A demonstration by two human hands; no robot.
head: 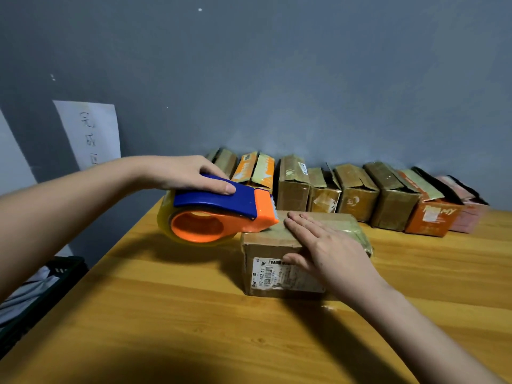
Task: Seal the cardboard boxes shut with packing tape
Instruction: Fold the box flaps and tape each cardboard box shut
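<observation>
Our left hand [188, 173] grips the blue-and-orange plastic tape dispenser [221, 212] at the brown cardboard box [277, 245]; our right hand [329, 245] lies flat, and should press firmly.

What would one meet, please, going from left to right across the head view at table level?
Black crate → tape dispenser gripped by the left hand → cardboard box under the flat right hand → orange box → pink box.

The left hand [191, 173] grips a blue-and-orange tape dispenser [219, 210], its nose at the near box [302, 253]; the right hand [329, 245] lies flat on that box; more boxes [360, 194] line the wall across the wooden table [166, 300].
</observation>
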